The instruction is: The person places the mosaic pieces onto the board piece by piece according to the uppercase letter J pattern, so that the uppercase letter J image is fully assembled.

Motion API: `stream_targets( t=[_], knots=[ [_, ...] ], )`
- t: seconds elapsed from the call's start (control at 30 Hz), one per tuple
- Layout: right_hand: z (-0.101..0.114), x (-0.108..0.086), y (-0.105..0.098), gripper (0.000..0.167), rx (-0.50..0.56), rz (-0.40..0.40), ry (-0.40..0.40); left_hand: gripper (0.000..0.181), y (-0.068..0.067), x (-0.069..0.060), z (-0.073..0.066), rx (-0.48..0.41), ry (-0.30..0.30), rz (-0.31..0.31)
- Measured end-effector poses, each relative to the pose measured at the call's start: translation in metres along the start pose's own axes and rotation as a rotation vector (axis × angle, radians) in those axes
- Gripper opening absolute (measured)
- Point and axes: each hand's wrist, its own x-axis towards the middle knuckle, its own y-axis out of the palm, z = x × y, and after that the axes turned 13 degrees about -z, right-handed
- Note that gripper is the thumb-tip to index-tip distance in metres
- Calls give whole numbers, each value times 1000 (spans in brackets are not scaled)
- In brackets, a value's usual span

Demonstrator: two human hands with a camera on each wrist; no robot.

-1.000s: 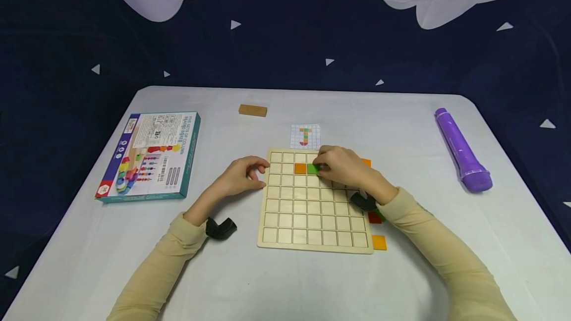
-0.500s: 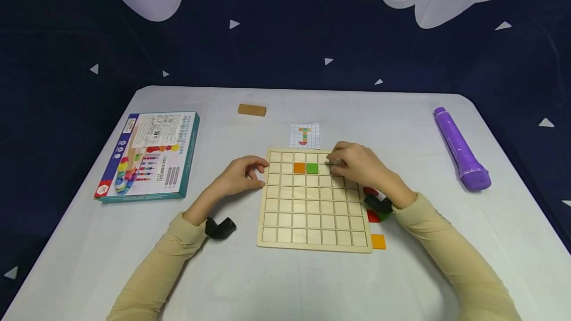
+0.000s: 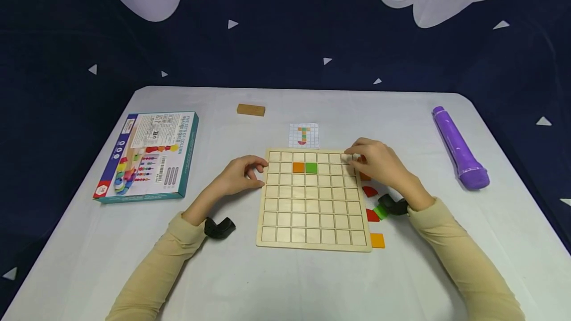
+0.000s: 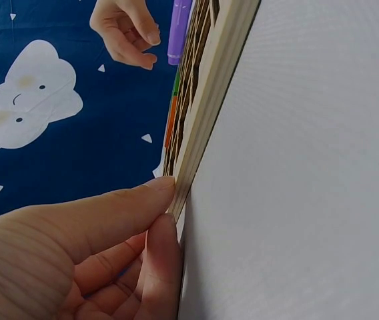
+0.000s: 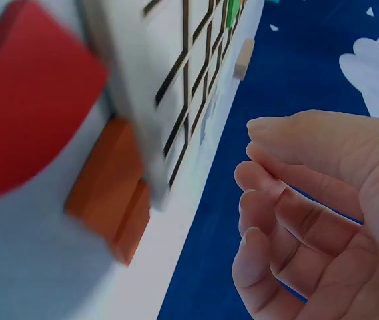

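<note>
White cloth (image 3: pixel 200 271) covers the table; a dark blue backdrop (image 3: pixel 267 53) with pale triangles hangs behind it. Grid board (image 3: pixel 307 194): flat on the cloth, between the two hands. Left hand (image 3: pixel 236 177): fingers relaxed, thumb and fingertip touching the board's left edge. Right hand (image 3: pixel 376 162): fingers loosely bent and holding nothing, at the board's far right corner. Orange square (image 3: pixel 298 168) and green square (image 3: pixel 311 168): side by side in the second row from the far edge, apart from both hands. Orange pieces (image 5: pixel 109 180): at the board's right edge, near the right hand but clear of its fingers. Red pieces (image 3: pixel 370 191), green piece (image 3: pixel 380 212) and yellow square (image 3: pixel 377 240): on the same side, nearer the person. Pattern card (image 3: pixel 304 135): just beyond the far edge. Box (image 3: pixel 147 156): well to the left.
</note>
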Motion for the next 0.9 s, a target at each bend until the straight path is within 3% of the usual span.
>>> stream_targets(
  t=[0.2,0.6,0.9],
  knots=[
    [-9,-7,-3,22,-18,-6,51,44,0,-1,0,-2,3,-6],
    [-24,-14,-4,21,-30,-39,69,44,-1,-1,1,-9,20,-5],
    [-30,-16,-1,22,-44,-4,106,43,-1,-1,1,-3,27,-2]
  ],
)
